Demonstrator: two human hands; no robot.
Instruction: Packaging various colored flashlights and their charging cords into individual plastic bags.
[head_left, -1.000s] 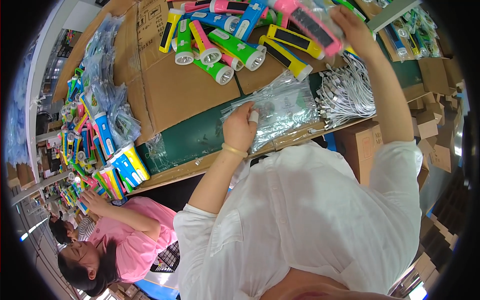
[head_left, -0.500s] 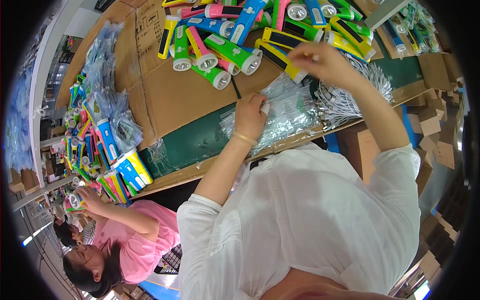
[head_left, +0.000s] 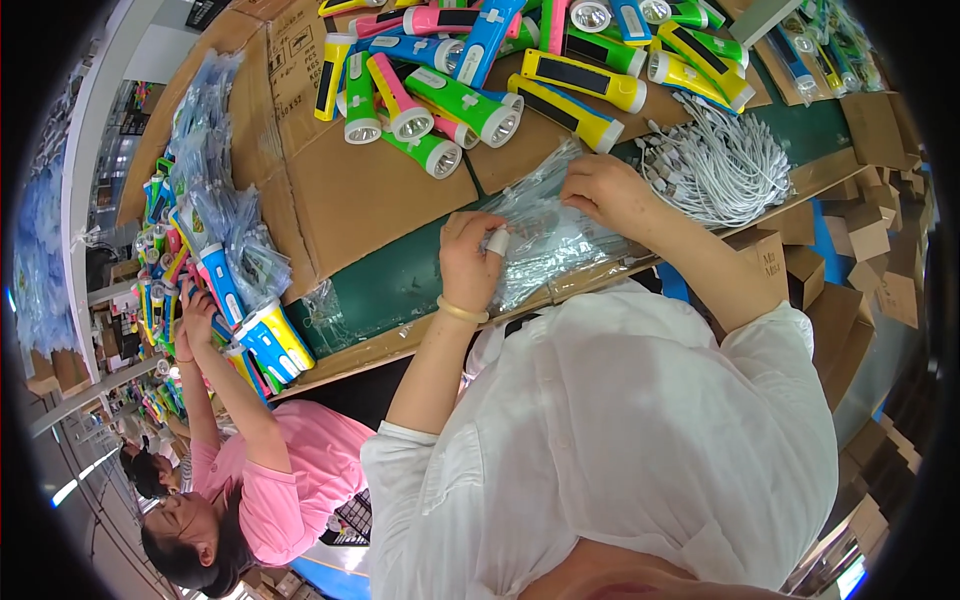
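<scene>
Hands (head_left: pixel 540 235) on clear bags (head_left: pixel 545 230)

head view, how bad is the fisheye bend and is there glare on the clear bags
Head view: strong fisheye, with black corners and the green table edge curving toward the rim. Head view: even bright light, no hard shadows. Head view: the clear bags under the left hand and right hand show white glints. Head view: the flashlights are sharp; the rim is softer.
</scene>
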